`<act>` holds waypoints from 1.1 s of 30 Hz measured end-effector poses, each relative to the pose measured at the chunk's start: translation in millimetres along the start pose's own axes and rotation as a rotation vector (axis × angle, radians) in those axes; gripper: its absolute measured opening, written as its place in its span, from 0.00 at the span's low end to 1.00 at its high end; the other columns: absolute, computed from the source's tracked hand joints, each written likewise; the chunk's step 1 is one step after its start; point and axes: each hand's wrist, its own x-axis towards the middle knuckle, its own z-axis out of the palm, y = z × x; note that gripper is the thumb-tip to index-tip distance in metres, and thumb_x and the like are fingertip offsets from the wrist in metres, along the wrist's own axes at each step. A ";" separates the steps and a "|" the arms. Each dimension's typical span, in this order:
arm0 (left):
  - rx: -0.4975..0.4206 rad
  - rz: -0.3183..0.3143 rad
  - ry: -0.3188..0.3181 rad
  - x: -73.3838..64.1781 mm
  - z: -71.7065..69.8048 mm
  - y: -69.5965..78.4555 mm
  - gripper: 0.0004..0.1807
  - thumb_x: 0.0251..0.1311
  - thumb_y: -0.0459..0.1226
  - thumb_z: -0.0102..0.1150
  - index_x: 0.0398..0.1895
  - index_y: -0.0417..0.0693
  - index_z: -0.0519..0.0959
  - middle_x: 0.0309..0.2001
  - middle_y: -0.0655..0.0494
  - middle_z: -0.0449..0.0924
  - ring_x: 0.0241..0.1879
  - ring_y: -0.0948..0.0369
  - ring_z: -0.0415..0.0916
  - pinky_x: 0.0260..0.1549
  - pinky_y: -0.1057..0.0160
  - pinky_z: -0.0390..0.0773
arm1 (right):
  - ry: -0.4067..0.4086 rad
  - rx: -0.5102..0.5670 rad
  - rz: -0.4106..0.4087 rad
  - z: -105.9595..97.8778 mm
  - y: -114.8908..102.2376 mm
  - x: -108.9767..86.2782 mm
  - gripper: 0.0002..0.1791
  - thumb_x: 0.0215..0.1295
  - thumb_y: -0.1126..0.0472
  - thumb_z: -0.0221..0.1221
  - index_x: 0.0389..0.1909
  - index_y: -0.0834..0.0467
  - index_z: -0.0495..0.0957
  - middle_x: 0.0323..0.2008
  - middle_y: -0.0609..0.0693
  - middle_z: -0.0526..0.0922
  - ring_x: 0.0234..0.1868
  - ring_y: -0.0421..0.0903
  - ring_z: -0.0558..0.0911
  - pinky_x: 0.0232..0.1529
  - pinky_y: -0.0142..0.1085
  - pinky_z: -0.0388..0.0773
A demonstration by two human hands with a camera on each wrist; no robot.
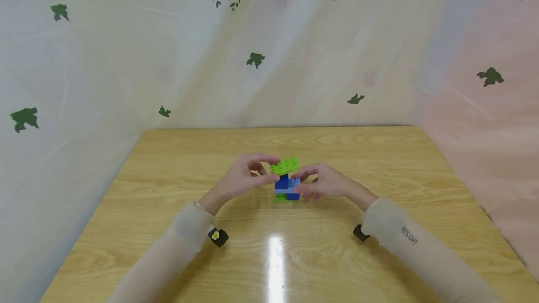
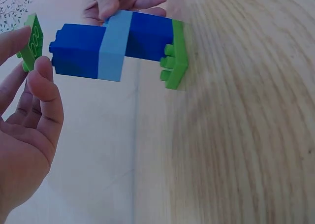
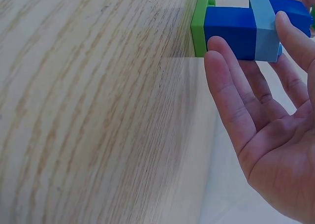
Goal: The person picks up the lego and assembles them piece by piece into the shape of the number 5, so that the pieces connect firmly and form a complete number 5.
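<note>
A small stack of toy building bricks stands upright on the wooden table point(image 1: 328, 256). From the bottom it has a green plate point(image 2: 179, 56), a dark blue brick point(image 3: 230, 33), a light blue brick point(image 3: 266, 29) and another dark blue brick point(image 2: 76, 50). My left hand point(image 1: 244, 176) pinches a bright green flat brick point(image 1: 285, 166) between thumb and fingers. That brick is tilted just over the top dark blue brick, with a gap in the left wrist view. My right hand point(image 1: 330, 181) holds the stack from the right, thumb on the light blue brick, fingers around the far side.
Behind the table's far edge hangs a pale cloth backdrop point(image 1: 202, 74) printed with leaves and birds. Each wrist wears a dark strap device, one showing at the left wrist point(image 1: 219, 237) and one at the right wrist point(image 1: 360, 233). A bright light reflection lies on the tabletop.
</note>
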 end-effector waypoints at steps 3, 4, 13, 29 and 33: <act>0.033 0.019 -0.013 0.3 2.6 -1.9 0.21 0.61 0.36 0.71 0.58 0.50 0.82 0.56 0.58 0.81 0.34 0.55 0.81 0.25 0.64 0.79 | 0.005 -0.007 -0.015 -0.8 0.4 0.1 0.22 0.67 0.51 0.68 0.57 0.57 0.81 0.47 0.56 0.81 0.38 0.58 0.87 0.35 0.50 0.86; 0.040 0.020 -0.016 0.5 3.5 -2.6 0.21 0.61 0.36 0.71 0.58 0.50 0.82 0.55 0.59 0.81 0.34 0.56 0.81 0.26 0.64 0.79 | 0.006 -0.010 -0.019 -1.1 0.8 0.2 0.21 0.67 0.52 0.68 0.56 0.57 0.81 0.47 0.57 0.81 0.38 0.58 0.87 0.35 0.50 0.86; 0.043 0.020 -0.032 1.5 6.4 -4.1 0.21 0.60 0.35 0.72 0.58 0.48 0.82 0.54 0.57 0.80 0.33 0.56 0.81 0.28 0.63 0.81 | 0.005 -0.024 -0.035 -1.7 1.6 0.4 0.19 0.67 0.53 0.68 0.55 0.57 0.81 0.46 0.57 0.81 0.37 0.57 0.87 0.34 0.49 0.87; 0.036 0.017 -0.056 2.6 8.0 -6.0 0.23 0.62 0.35 0.70 0.60 0.45 0.80 0.58 0.56 0.78 0.36 0.55 0.81 0.29 0.63 0.81 | 0.013 -0.010 -0.007 0.5 2.8 1.7 0.19 0.67 0.53 0.68 0.52 0.59 0.81 0.46 0.57 0.81 0.38 0.57 0.88 0.35 0.50 0.87; 0.034 0.013 -0.056 2.6 8.3 -8.1 0.22 0.63 0.35 0.70 0.60 0.46 0.80 0.58 0.56 0.78 0.38 0.56 0.81 0.28 0.63 0.81 | 0.013 -0.014 -0.005 0.9 2.4 1.9 0.18 0.67 0.54 0.68 0.52 0.59 0.81 0.46 0.57 0.81 0.38 0.57 0.88 0.36 0.51 0.86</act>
